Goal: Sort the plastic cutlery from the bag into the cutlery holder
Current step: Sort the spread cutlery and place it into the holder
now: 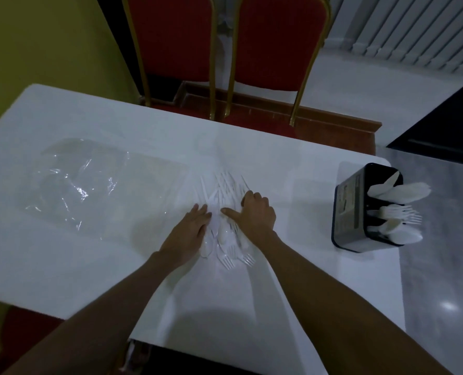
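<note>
left of the cutlery pile (222, 234) lies the clear bag (89, 190).

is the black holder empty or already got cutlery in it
Not empty: white plastic cutlery, forks included, sticks out of the black rectangular cutlery holder.

Nothing here can be read as a word, brand or number. The one printed thing is a pale label (347, 201) on the left outer wall of the black cutlery holder (365, 246). It shows dark bars and thin lines that look like print, but they are too small and blurred to make out.
</note>
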`<action>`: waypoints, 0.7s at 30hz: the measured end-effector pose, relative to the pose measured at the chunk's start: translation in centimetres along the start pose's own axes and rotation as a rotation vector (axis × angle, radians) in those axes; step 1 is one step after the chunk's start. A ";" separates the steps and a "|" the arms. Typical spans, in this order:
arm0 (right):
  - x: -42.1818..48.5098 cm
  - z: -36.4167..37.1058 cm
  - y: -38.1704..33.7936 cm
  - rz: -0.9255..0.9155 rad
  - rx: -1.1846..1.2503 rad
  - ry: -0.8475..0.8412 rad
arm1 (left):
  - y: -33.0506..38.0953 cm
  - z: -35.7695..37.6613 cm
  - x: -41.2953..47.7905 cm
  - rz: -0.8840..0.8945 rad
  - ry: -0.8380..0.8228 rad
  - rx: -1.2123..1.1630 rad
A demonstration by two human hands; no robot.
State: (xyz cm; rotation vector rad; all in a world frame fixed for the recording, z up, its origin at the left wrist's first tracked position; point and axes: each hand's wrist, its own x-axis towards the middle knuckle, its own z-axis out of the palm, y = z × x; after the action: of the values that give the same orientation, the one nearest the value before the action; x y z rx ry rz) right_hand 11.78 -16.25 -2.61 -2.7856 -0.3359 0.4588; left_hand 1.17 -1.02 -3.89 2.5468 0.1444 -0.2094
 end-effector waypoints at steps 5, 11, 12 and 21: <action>0.2 0.6 -0.8 0.025 0.081 -0.080 | -0.6 -0.2 0.4 -0.024 0.092 0.000; 0.8 0.7 -0.5 0.097 0.239 -0.144 | -1.7 -1.6 2.8 -0.105 0.200 -0.040; 0.8 0.6 -0.4 0.103 0.247 -0.148 | -1.6 -1.9 3.1 -0.100 0.208 -0.039; 3.0 -0.2 -3.4 -0.075 0.167 -0.002 | -1.9 -3.3 7.1 -0.272 0.238 -0.223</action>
State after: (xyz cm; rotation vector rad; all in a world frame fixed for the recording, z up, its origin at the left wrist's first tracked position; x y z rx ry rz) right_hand 14.04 -12.35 -2.17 -2.6015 -0.3826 0.4506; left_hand 8.25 2.80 -3.45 2.3152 0.5752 0.0085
